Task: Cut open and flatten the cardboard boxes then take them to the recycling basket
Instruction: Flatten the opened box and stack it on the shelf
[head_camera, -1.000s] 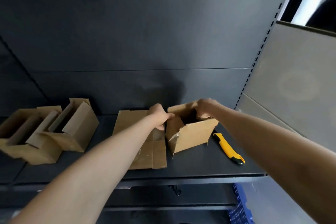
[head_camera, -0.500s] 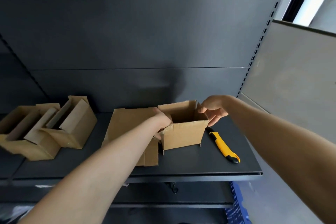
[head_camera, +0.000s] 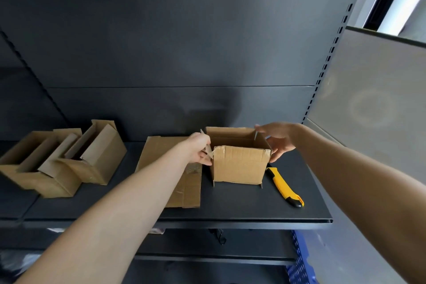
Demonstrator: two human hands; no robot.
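Observation:
An open cardboard box [head_camera: 238, 163] stands upright on the dark shelf [head_camera: 230, 203], its top flaps spread. My left hand [head_camera: 198, 151] pinches the flap at the box's left edge. At the box's right top corner my right hand [head_camera: 277, 143] has its fingers spread, touching the right flap and wall. A flattened cardboard sheet [head_camera: 166, 156] lies on the shelf just left of the box, partly under my left forearm. A yellow and black utility knife [head_camera: 284, 186] lies on the shelf to the right of the box.
Two more opened cardboard boxes [head_camera: 62, 159] sit at the shelf's left end. A blue perforated basket [head_camera: 299, 260] shows below the shelf at the lower right. A grey panel [head_camera: 373, 103] rises on the right, and the dark back wall stands close behind the boxes.
The box was tilted and is now set upright on the shelf. My right hand left the inside of the box and moved to its right top corner. My left hand stays at the left flap.

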